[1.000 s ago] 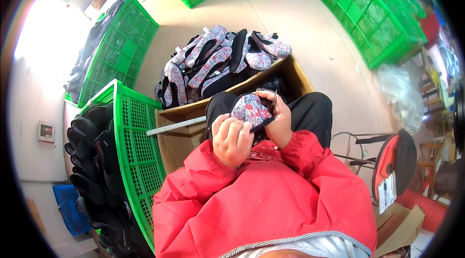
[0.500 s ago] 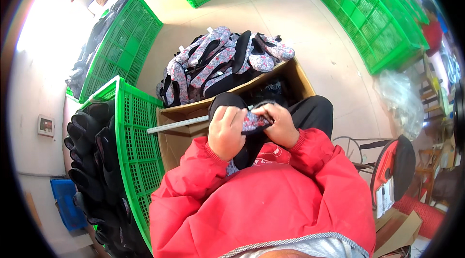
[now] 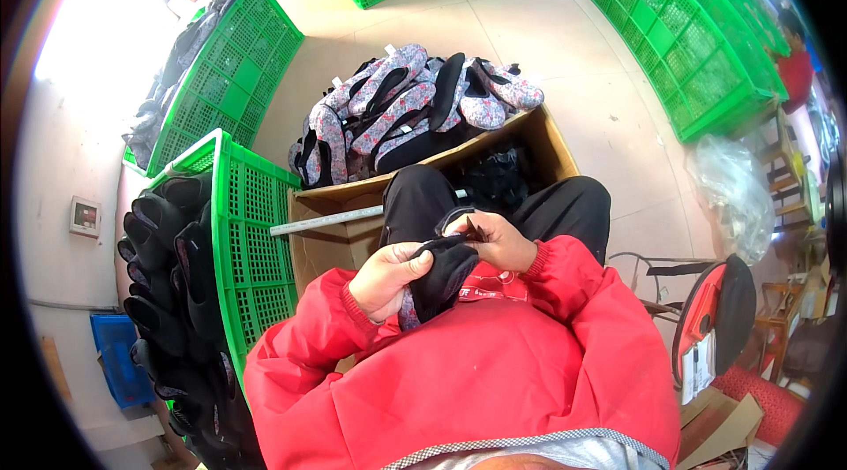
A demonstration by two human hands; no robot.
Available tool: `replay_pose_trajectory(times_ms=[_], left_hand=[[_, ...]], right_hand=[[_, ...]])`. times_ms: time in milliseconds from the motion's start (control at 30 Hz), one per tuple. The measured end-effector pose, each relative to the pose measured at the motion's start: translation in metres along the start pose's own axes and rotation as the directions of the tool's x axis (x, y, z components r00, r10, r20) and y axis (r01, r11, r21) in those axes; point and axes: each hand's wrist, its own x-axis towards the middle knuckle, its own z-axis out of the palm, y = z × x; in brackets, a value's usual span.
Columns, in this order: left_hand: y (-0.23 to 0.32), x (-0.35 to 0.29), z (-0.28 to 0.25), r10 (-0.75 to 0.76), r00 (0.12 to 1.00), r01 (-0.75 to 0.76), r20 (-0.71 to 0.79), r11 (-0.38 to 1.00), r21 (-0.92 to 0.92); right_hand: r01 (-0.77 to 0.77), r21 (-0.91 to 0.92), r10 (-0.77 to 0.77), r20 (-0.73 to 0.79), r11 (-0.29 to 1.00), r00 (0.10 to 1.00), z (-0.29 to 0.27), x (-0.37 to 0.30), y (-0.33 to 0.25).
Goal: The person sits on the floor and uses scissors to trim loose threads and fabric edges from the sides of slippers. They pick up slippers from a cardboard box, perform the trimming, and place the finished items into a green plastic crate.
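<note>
Both my hands hold one soft slipper (image 3: 444,276) over my lap. Its black lining faces up, and a bit of floral fabric shows along its lower left side. My left hand (image 3: 388,283) grips the near left side, thumb on top. At the far right end, the fingers of my right hand (image 3: 498,243) are closed on the edge. A small dark pointed piece sticks up by those fingers; I cannot make out what it is. Beyond my knees lies a heap of floral slippers (image 3: 388,86) with black linings.
A cardboard box (image 3: 551,145) with dark items inside stands before my knees, a pale bar (image 3: 331,221) across it. At my left, a green crate (image 3: 256,249) adjoins stacked black slippers (image 3: 159,245). More green crates (image 3: 684,38) stand farther off. A round-seated stool (image 3: 734,320) is at right.
The slipper has turned from showing floral fabric to showing black lining. My left hand has moved lower and left, its palm turned up more. My right hand has shifted slightly nearer and left.
</note>
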Motion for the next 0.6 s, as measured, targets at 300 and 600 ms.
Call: replay_pose_trajectory(times_ms=[300,600], left_hand=[[-0.019,0.016,0.002,-0.015,0.953,0.139,0.301,0.909,-0.393],[-0.031,0.038,0.007,0.487,0.867,-0.495,-0.105,0.821,-0.285]], right_hand=[[-0.162,0.465,0.196,-0.025,0.87,0.98,0.015,0.007,0.034],[-0.168,0.542,0.408,-0.361,0.824,0.838,0.025,-0.001,0.062]])
